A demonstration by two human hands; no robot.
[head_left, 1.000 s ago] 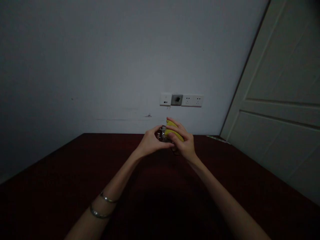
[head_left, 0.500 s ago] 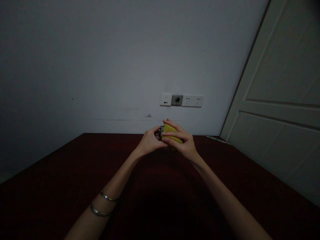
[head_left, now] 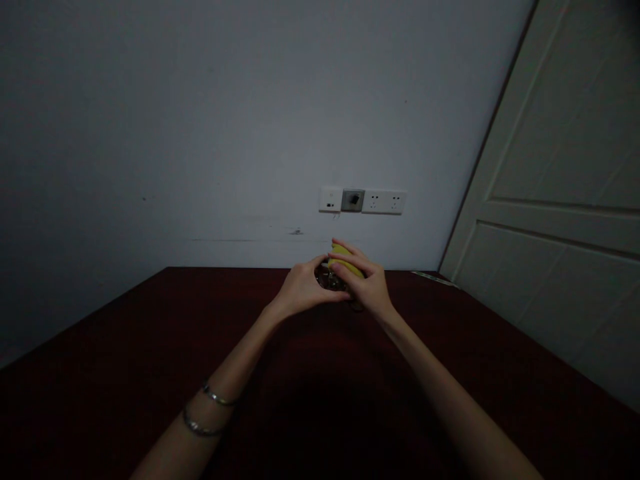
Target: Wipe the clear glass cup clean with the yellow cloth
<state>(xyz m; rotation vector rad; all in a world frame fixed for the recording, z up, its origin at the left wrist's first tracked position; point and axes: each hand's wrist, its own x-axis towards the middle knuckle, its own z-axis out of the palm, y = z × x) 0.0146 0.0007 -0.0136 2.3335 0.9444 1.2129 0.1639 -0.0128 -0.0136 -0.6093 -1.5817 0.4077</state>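
Both my hands meet above the far part of a dark red table (head_left: 150,347). My left hand (head_left: 300,293) curls its fingers around a small shiny, dark object (head_left: 327,278) that I cannot make out clearly. My right hand (head_left: 367,287) presses a yellow cloth (head_left: 345,261) against that object from the right and above. Two thin bangles (head_left: 207,413) sit on my left forearm. The room is dim.
A white wall stands behind the table with a row of sockets and a switch (head_left: 363,201). A pale panelled door (head_left: 560,220) fills the right side. A thin light strip (head_left: 434,278) lies at the table's far right corner.
My right hand has shifted the yellow cloth slightly over the small object, first lower, then back up. My left hand and both arms stay almost in place.
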